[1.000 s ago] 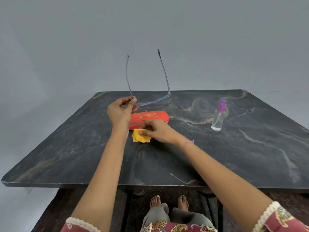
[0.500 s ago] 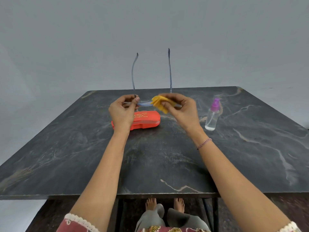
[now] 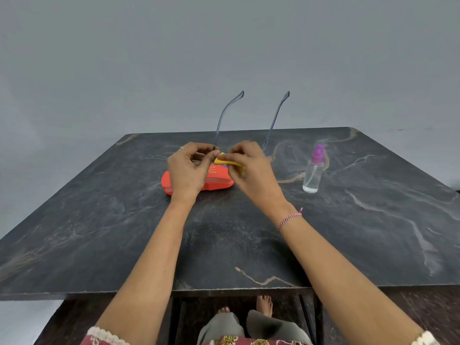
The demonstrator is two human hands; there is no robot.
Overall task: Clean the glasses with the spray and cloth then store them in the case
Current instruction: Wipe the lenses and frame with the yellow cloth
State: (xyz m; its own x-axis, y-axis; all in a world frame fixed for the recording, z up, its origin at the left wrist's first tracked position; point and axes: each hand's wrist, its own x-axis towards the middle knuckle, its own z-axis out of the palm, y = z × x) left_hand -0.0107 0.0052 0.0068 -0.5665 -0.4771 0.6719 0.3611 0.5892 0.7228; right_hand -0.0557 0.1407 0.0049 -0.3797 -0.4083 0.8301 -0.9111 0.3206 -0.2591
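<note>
At frame centre, above the orange case [image 3: 214,181], my left hand [image 3: 188,168] pinches the glasses [image 3: 225,115] while my right hand [image 3: 251,168] pinches the yellow cloth [image 3: 227,163] on a lens; I'd rub lightly, steadying the frame.

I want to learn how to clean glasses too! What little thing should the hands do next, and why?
Probably rub the yellow cloth back and forth over the lens. The right hand already pinches it against the front of the glasses, the left hand steadies the frame, and the orange case lies shut on the table.
</note>
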